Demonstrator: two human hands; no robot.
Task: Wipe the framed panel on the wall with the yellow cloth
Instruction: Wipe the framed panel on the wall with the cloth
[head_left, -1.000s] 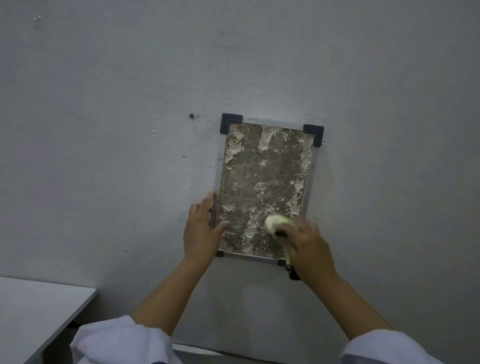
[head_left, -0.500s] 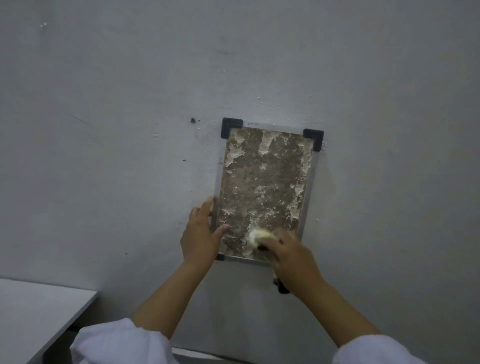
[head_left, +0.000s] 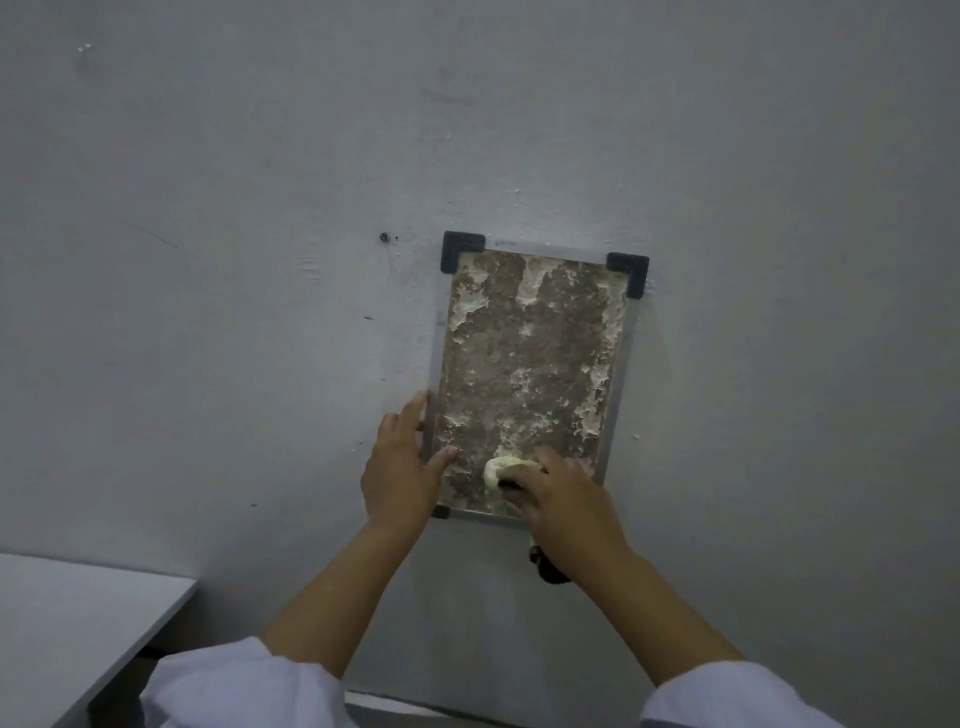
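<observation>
- One view only, head camera, looking forward at a grey painted wall (head_left: 260, 260); light is dim and flat.
- Wall surface: matte, with scattered white flecks, a faint diagonal scratch at left, and a small dark hole or screw (head_left: 384, 237) just left of the panel's top corner.
- Framed panel (head_left: 524, 364) is mounted upright on the wall, slightly tilted in view. Thin pale metal frame, black corner pieces (head_left: 461, 250) at the top two corners and at the lower left.
- Panel face: mottled brown, with crusty whitish patches along the top, the right edge and the lower part.
- Left hand (head_left: 402, 467) lies flat against the panel's lower left edge. Fingers extended along the frame, thumb spread onto the brown face; open, gripping nothing.
- Right hand (head_left: 563, 501) is at the panel's lower right, fingers curled closed around the yellow cloth (head_left: 501, 470).
- Yellow cloth is bunched into a small pale wad, pressed on the panel's lower middle just above the bottom frame, close to the left thumb.
- Dark object (head_left: 548, 569) sticks out below the right hand, against the wall under the frame; possibly a handle or a corner piece, too dark to tell.
- Both forearms are bare; white sleeves (head_left: 234, 686) are bunched at the bottom edge.
- Lower left: corner of a pale grey table top (head_left: 62, 623), close to the wall, well apart from the panel.
- A pale strip runs along the wall base between the arms.
</observation>
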